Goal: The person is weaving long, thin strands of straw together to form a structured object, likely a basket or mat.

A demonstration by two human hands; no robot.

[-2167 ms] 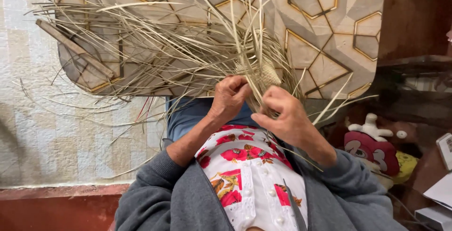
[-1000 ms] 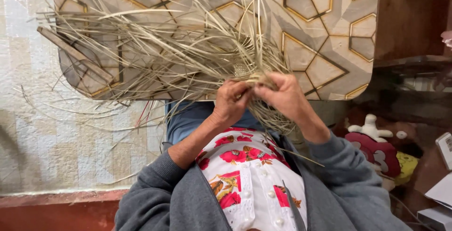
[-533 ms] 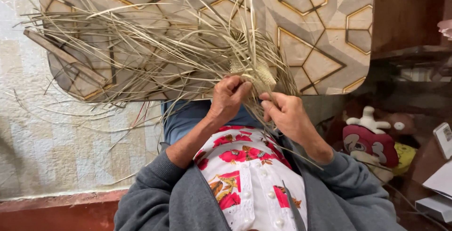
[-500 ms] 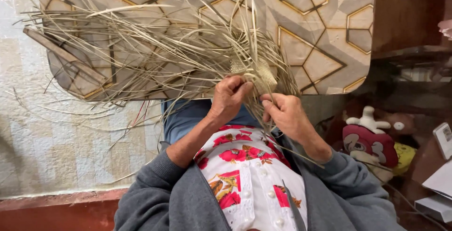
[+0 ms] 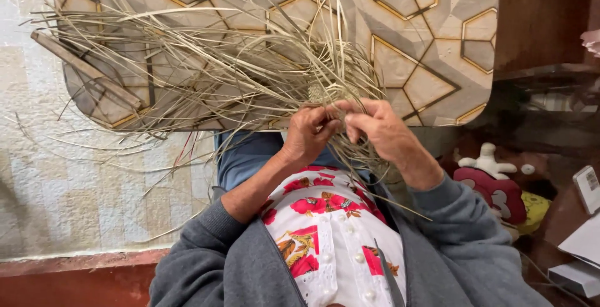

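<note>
At centre frame, both hands — left (image 5: 307, 137), right (image 5: 382, 130) — pinched shut on a small woven knot (image 5: 325, 94) amid dry straw strands (image 5: 206, 72) fanned across the patterned worktop (image 5: 431, 32). Likely light, springy, brittle — best gripped close to the weave. At right edge, pale flat boxes (image 5: 584, 244) — labels unreadable.

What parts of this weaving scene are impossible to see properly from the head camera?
- Woven piece, head view: mostly covered by loose straw and both hands; its shape and size are unclear.
- Left hand fingertips: buried in strands, so the grip is unclear.
- Right hand fingertips: curled under, hidden by the hand itself.
- Table: cut off by the top edge.
- Soft toy: partly hidden by the sleeve, in shadow.
</note>
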